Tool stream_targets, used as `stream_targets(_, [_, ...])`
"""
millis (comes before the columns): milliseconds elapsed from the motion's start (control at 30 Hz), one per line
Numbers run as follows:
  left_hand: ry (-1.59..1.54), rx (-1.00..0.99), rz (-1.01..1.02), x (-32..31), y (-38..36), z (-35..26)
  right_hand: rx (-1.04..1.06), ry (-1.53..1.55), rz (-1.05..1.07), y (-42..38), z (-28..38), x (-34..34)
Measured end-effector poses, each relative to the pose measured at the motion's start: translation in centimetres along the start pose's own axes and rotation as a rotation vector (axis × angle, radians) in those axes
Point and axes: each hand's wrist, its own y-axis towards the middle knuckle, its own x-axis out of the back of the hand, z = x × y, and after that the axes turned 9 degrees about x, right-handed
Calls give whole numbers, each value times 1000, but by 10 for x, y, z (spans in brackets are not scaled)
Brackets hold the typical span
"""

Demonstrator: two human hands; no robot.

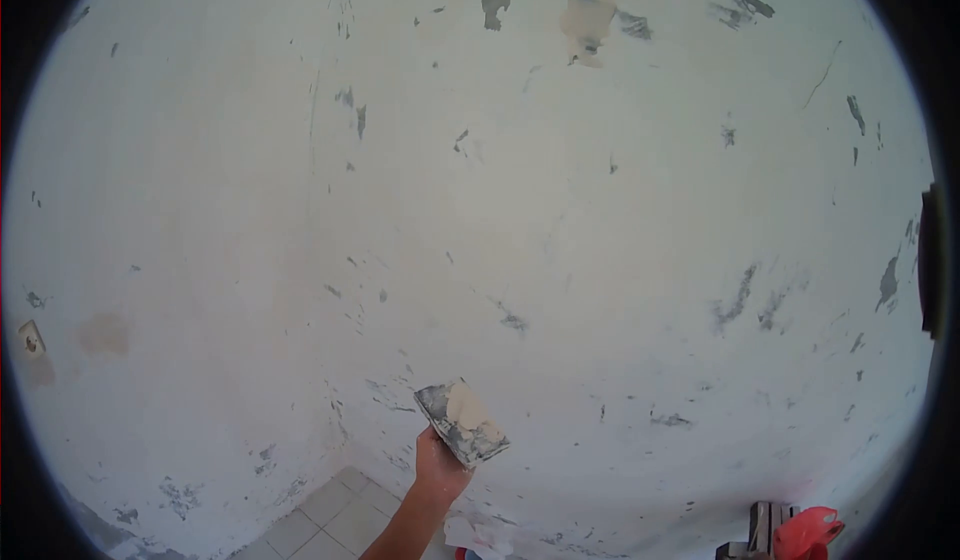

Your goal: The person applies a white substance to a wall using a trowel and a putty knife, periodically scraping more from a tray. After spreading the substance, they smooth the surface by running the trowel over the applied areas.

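My left hand (440, 468) reaches up from the lower edge, its fingers closed around a plastering trowel (463, 422). The trowel's flat rectangular face is turned towards me, smeared with grey dried residue and a patch of cream-coloured putty (466, 407). Its grip is hidden behind the plate and my hand. Behind it stands a pale plastered wall (560, 210), marked with grey scuffs and bare patches. My right hand is out of the picture.
Left of the hand, two walls meet at a corner above a tiled floor (325, 515). An electrical box (31, 338) is set in the left wall. A red plastic bag (810, 532) lies beside dark wooden pieces (765, 528) at lower right. A dark object (931, 260) juts in at the right edge.
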Motion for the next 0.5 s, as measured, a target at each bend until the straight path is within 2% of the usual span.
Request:
stream_targets(33, [34, -33, 23, -23, 14, -23, 74, 96, 50, 20, 18, -35])
stream_targets(67, [44, -15, 36, -49, 41, -43, 190, -252, 26, 34, 145, -84])
stream_targets(100, [64, -31, 80, -67, 45, -57, 292, 374, 104, 50, 128, -129])
stream_targets(200, [85, -37, 79, -85, 48, -81, 256, 692, 116, 67, 228, -230])
stream_targets(233, [60, -18, 137, -82, 46, -86, 242, 690, 99, 74, 235, -257])
stream_targets(267, [37, -1, 201, -80, 45, -89, 322, 721, 113, 79, 258, -277])
stream_targets(300, [53, 17, 81, -88, 62, -88, 266, 685, 143, 103, 283, -290])
stream_targets(333, [61, 9, 80, -79, 59, -89, 268, 695, 148, 111, 295, -299])
stream_targets(400, [23, -3, 163, -58, 53, -91, 511, 458, 123, 126, 317, -314])
stream_targets(433, [70, -61, -62, -64, 48, -91, 501, 465, 135, 132, 330, -318])
stream_targets(500, [69, -91, -80, -41, 47, -98, 681, 297, 204, 143, 351, -319])
